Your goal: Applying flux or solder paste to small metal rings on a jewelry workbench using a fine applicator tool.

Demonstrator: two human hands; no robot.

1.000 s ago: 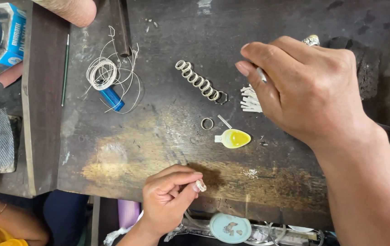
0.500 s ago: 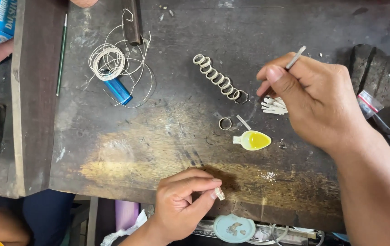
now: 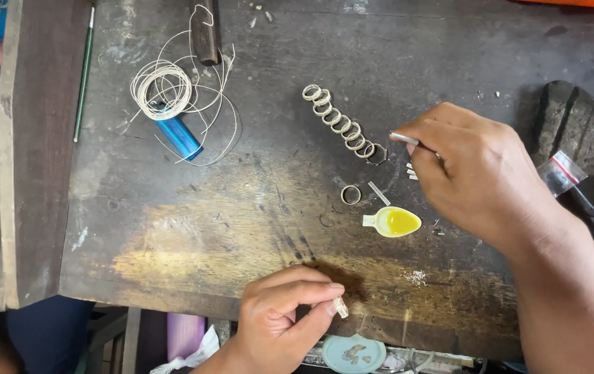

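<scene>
Left hand (image 3: 280,322) fingers pinched shut — right hand (image 3: 474,170) likewise.

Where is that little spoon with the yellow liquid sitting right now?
In the head view, the small spoon lies on the dark workbench, just below the right hand and right of a single loose ring.

Place: a small jewellery workshop, I'd say.
Surface: my worn, scorched, stained wooden surface (image 3: 193,235).
Stock: a row of small metal rings (image 3: 342,125) and a coil of thin wire (image 3: 163,86).
Tools: a blue lighter (image 3: 178,136), a tiny spoon of yellow liquid (image 3: 394,221), a dark block (image 3: 574,125).
</scene>
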